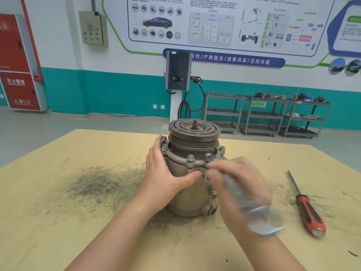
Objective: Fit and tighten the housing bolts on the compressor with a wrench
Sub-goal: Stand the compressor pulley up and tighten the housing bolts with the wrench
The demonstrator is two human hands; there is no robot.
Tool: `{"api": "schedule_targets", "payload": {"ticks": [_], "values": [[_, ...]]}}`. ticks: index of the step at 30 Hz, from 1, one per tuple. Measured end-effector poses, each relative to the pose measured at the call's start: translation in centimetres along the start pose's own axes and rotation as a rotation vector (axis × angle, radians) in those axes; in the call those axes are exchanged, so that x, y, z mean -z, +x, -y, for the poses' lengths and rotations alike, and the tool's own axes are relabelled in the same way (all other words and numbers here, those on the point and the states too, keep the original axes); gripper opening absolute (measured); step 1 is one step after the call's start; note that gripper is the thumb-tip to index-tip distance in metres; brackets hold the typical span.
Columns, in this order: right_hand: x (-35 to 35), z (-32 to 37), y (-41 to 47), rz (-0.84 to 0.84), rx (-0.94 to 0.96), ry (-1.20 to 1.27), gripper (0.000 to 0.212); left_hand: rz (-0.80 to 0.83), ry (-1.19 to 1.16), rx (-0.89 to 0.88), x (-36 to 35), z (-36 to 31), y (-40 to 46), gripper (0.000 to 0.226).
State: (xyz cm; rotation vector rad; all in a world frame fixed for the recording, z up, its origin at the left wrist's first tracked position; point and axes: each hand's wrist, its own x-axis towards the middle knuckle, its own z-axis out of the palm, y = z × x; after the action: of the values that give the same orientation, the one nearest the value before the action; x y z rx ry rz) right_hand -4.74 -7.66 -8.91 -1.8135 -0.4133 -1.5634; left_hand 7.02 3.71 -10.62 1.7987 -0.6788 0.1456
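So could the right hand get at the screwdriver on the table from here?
Probably yes: the screwdriver lies unobstructed right of the right hand, though that hand grips a blurred wrench.

The grey metal compressor (187, 173) stands on a tan table (58, 192) smudged black; the screwdriver (306, 208) handle is red-and-black.
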Motion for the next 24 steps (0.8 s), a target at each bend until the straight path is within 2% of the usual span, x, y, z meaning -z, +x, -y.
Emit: {"api": "schedule_targets", "payload": {"ticks": [4,8,11,14,19,24], "values": [[-1.0,0.4,-0.4,0.121,0.019,-0.061,0.012,-0.003,0.004,-0.005,-0.1,0.1,0.1,0.136],[0.0,0.6,0.4,0.003,-0.022,-0.004,0.014,-0.011,-0.007,0.002,-0.1,0.0,-0.1,0.134],[0.7,0.8,1.3,-0.199,-0.300,0.331,0.021,0.011,-0.018,0.019,0.1,-0.3,-0.1,0.135],[1.2,0.4,2.0,-0.331,-0.592,0.514,0.031,0.021,-0.017,0.024,0.2,-0.5,-0.2,0.137],[1.4,-0.6,2.7,-0.370,-0.800,0.677,0.047,0.028,-0.022,0.027,0.2,-0.6,-0.3,0.136],[2.3,-1.4,3.7,-0.295,-0.994,0.841,0.045,0.028,-0.024,0.023,0.2,-0.7,-0.3,0.134]]}}
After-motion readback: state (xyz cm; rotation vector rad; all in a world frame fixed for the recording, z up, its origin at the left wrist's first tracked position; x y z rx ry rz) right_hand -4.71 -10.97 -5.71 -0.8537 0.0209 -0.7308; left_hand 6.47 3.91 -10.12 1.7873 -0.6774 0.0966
